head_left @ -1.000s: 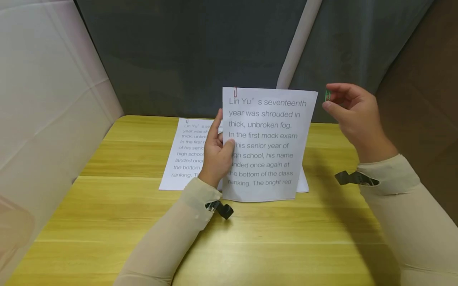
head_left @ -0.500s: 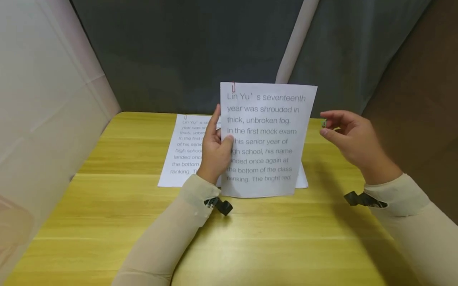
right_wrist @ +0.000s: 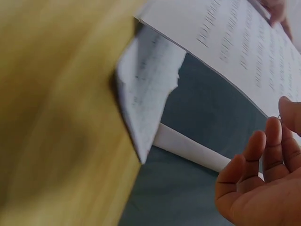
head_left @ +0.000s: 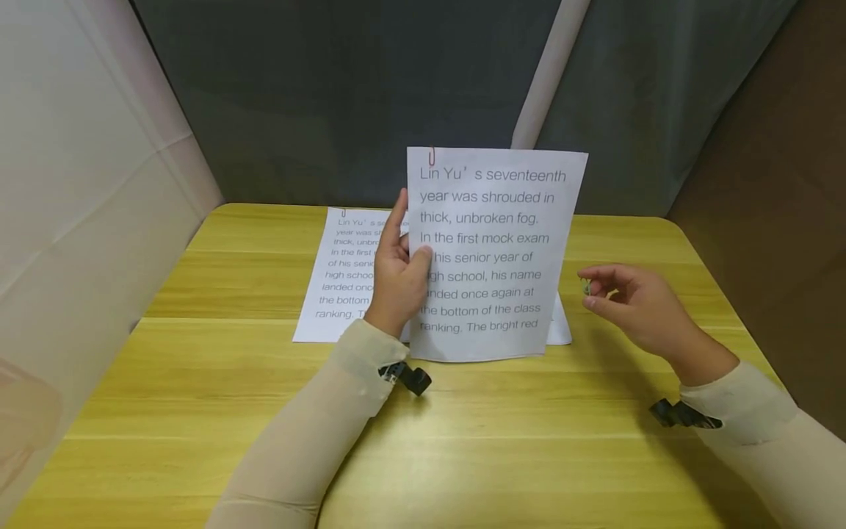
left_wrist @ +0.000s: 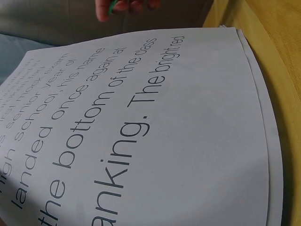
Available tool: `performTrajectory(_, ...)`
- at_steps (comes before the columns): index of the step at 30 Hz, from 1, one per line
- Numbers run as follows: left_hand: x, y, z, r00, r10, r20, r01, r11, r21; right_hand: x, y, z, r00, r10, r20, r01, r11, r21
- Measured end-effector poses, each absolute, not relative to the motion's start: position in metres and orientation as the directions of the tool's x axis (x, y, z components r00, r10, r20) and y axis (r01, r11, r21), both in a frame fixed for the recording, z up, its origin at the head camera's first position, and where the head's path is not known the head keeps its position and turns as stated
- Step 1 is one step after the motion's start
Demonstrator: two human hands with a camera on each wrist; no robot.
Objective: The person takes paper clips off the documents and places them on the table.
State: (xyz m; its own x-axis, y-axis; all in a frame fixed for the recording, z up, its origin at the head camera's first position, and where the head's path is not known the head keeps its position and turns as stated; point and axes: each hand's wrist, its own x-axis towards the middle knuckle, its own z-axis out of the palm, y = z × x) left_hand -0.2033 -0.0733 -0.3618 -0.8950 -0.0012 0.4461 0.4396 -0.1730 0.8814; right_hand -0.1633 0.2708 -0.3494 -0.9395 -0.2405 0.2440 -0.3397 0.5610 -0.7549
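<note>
My left hand (head_left: 399, 286) grips a thin stack of printed paper (head_left: 489, 250) by its left edge, thumb across the front, holding it upright over the table. A red paper clip (head_left: 432, 156) sits on the stack's top edge, near its left corner. To the right of the paper, my right hand (head_left: 637, 308) pinches a small green paper clip (head_left: 587, 287) between thumb and index finger. In the left wrist view the green clip (left_wrist: 112, 6) shows beyond the paper's far edge. The right wrist view shows the other fingers (right_wrist: 254, 146) of this hand loosely bent.
A second printed stack (head_left: 330, 294) lies on the wooden table (head_left: 198, 411) behind the held one, partly hidden by it, with a clip (head_left: 344, 212) at its top. Dark cloth (head_left: 330, 95) hangs behind, crossed by a pale pole (head_left: 548, 73). White cloth (head_left: 86, 184) stands left.
My right hand has come down from beside the paper's top corner to beside its lower half, the green paper clip still pinched. My left hand and its paper stay nearly where they were.
</note>
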Motion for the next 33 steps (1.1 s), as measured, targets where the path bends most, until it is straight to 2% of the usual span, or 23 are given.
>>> performTrajectory(8, -0.204, -0.073, -0.362, -0.894, -0.004, 0.448, 0.442, -0.164, 0.882, -0.155, 0.275, -0.372, -0.945, -0.302, 0.124, -0.295, 0.627, -0.722)
performTrajectory(20, -0.204, -0.073, -0.361, -0.893, -0.004, 0.45, 0.446, -0.143, 0.883, -0.148, 0.274, -0.393, -0.931, -0.364, -0.028, -0.233, 0.653, -0.721)
performTrajectory(33, -0.204, -0.074, -0.361, -0.902, 0.001, 0.432, 0.428, -0.135, 0.894, -0.145, 0.27, -0.403, -0.891, -0.419, -0.177, -0.128, 0.604, -0.786)
